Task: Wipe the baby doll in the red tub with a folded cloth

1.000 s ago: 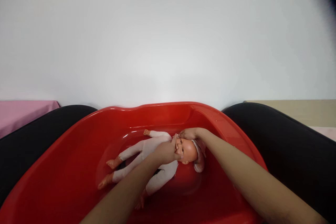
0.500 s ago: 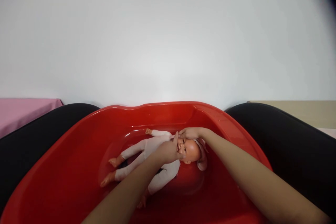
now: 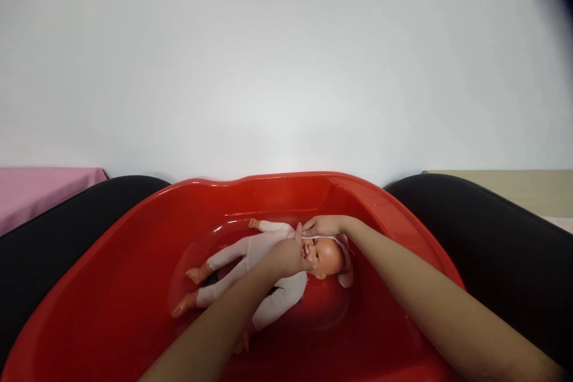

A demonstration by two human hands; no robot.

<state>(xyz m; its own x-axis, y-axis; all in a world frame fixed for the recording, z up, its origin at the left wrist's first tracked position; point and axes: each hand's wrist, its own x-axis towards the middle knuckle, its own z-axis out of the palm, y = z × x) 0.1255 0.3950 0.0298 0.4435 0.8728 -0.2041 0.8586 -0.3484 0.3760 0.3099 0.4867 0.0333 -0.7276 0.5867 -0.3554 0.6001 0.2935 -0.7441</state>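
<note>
A baby doll in white clothing lies on its back in a red tub, its head to the right and bare feet to the left. My left hand wraps across the doll's chin and neck, thumb on the near cheek and index finger on the far side. Beside the far side of the head, my right hand has its fingers pinched together at the edge of a pale pink cloth, which shows behind the crown. Whether this cloth is a cap or a loose piece cannot be told.
Black rounded surfaces flank the tub on both sides. A pink-covered surface is at the far left, a beige tabletop at the right. Behind the tub rises a white wall. Shiny reflections on the tub floor suggest water.
My right hand has shifted very slightly up along the doll's head, and the cloth behind the crown has moved a little. My left hand and the doll's body stay in place.
</note>
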